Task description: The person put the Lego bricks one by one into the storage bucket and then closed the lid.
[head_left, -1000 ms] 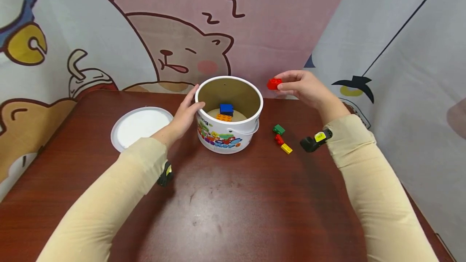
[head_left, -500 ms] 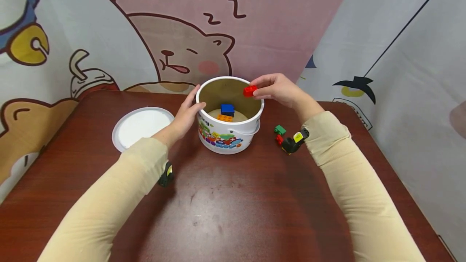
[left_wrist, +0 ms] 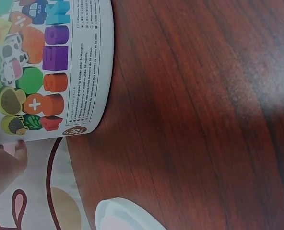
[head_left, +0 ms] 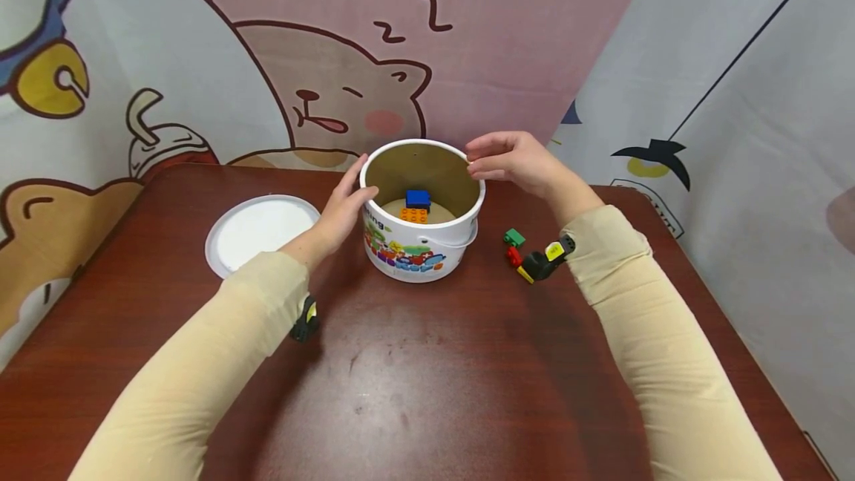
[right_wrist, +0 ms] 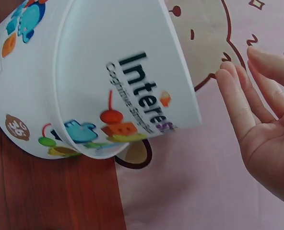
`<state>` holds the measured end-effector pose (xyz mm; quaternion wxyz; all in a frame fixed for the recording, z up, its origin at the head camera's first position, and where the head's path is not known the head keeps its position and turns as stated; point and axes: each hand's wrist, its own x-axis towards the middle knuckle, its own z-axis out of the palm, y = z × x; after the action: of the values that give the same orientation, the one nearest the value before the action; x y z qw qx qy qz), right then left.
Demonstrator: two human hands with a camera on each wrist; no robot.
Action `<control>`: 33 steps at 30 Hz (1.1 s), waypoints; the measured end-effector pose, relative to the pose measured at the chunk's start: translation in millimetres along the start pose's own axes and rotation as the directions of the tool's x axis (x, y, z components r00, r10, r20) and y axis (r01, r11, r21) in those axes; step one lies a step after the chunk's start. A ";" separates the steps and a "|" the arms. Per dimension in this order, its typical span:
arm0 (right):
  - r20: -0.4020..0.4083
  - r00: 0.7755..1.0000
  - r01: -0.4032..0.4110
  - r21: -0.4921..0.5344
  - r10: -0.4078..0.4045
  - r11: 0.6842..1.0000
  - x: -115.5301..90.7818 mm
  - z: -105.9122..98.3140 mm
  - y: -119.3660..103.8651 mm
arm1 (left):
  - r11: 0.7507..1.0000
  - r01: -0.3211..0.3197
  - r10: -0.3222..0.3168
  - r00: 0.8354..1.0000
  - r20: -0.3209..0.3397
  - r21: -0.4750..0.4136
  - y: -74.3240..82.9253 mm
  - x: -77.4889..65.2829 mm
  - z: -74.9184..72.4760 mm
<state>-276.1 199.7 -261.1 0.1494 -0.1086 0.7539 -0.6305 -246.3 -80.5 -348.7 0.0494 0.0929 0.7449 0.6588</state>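
Note:
A white bucket [head_left: 414, 251] with a printed side stands on the table. My left hand [head_left: 336, 214] holds its left rim, the thumb over the edge and the other fingers along the outside. In the left wrist view, part of that hand [left_wrist: 5, 165] touches the printed wall. Inside lie a blue block [head_left: 418, 200] and an orange building block [head_left: 414, 215]. By the right rim, my right hand [head_left: 517, 159] hangs with nothing in its fingers; in the right wrist view the hand [right_wrist: 262, 105] is apart from the bucket. No red block shows inside the bucket; the near wall hides part of it.
Right of the bucket, a green block [head_left: 513, 237], a small red block [head_left: 513, 257] and a yellow block [head_left: 525, 275] lie on the table [head_left: 401, 377]. The yellow one is partly covered by the wrist camera. A round white lid [head_left: 260, 232] lies left of the bucket.
My right hand has carried a red block leftward to the bucket's rim and let it go; the block is out of sight now. My left hand has stayed on the bucket.

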 end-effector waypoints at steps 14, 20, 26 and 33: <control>-0.038 0.997 -0.065 -0.018 0.064 0.998 -24.5 -56.0 60.7 | 1.000 0.004 -0.004 1.000 -0.019 -0.004 2.5 -1.6 -0.3; -0.080 0.982 -0.183 -0.193 0.171 0.964 -35.0 -72.5 108.7 | 1.000 0.022 -0.022 1.000 -0.008 -0.008 3.1 -2.0 0.6; -0.152 0.959 -0.270 -0.220 0.240 0.937 -40.6 -77.0 139.4 | 1.000 0.022 -0.022 1.000 -0.009 -0.011 2.3 -1.2 1.7; -0.109 0.966 -0.256 -0.303 0.233 0.918 -37.8 -75.5 154.5 | 1.000 0.021 -0.021 1.000 -0.008 -0.011 2.9 -1.1 0.9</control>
<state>-264.5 310.4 -397.5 0.1812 -0.0137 0.8571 -0.4820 -244.9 -79.5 -346.0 0.0539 0.0822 0.7424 0.6627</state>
